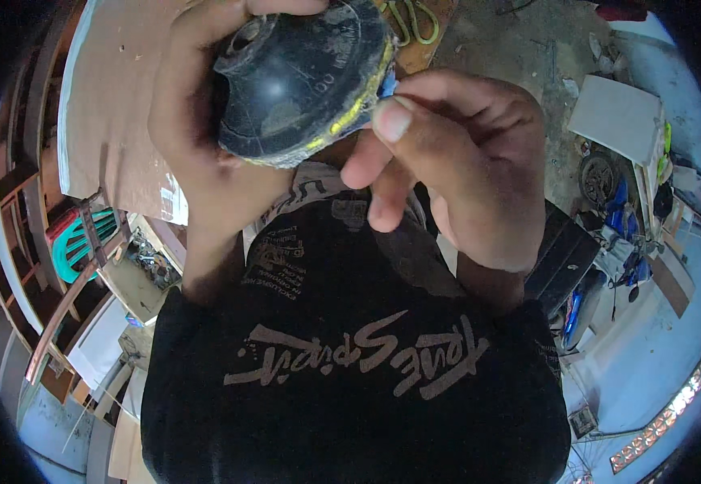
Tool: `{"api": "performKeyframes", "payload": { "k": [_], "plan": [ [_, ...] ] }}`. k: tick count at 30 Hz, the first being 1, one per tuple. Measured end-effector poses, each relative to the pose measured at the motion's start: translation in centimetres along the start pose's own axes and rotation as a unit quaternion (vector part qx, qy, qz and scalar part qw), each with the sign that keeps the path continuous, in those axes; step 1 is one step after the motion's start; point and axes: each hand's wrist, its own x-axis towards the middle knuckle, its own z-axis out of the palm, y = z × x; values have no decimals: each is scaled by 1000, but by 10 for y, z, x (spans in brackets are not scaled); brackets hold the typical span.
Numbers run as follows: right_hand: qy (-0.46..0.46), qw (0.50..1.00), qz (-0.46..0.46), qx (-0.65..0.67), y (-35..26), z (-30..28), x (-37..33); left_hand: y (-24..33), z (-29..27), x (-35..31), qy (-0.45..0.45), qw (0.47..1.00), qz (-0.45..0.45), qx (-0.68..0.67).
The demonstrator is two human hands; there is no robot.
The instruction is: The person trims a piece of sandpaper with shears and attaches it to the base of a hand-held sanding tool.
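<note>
Held up close at the top centre is a black cone-shaped rubber backing pad (306, 89), scuffed, with a raised hollow hub and a frayed yellow and whitish layer along its rim. My left hand (185, 117) wraps round its left side, with fingers also over its top edge. At the pad's right rim, my right hand (471, 161) pinches a small blue piece (387, 83) between thumb and forefinger. That piece lies against the frayed edge; most of it is hidden, so I cannot tell if it is attached. The pad's flat face is turned away from view.
A brown board (112, 97) stands to the left, above a green and red plastic chair (84, 242) and a box of small parts (153, 266). Yellow-green looped handles (419, 22) lie beyond the pad. To the right are a white panel (616, 109), a wheel (600, 177) and a black case (560, 250).
</note>
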Motion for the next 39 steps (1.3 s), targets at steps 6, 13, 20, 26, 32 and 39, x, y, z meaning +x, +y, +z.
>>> {"api": "performKeyframes", "payload": {
  "k": [6,13,20,26,32,39],
  "plan": [
    [-16,997,-74,25,9,-2,-5,-3,-6,7,-1,998,65,-2],
    [-39,997,46,-53,-8,-8,5,-6,-4,11,-22,997,60,37],
    [-19,999,-7,-27,4,-5,5,-12,-4,12,-18,997,38,59],
    [-57,997,-11,-49,4,-15,10,5,-2,19,-27,987,21,159],
    [-88,987,-24,-129,2,-22,13,-4,-5,19,-44,997,44,56],
    [-74,993,-34,-82,17,-15,7,7,-3,30,-40,993,39,101]
  ]
}}
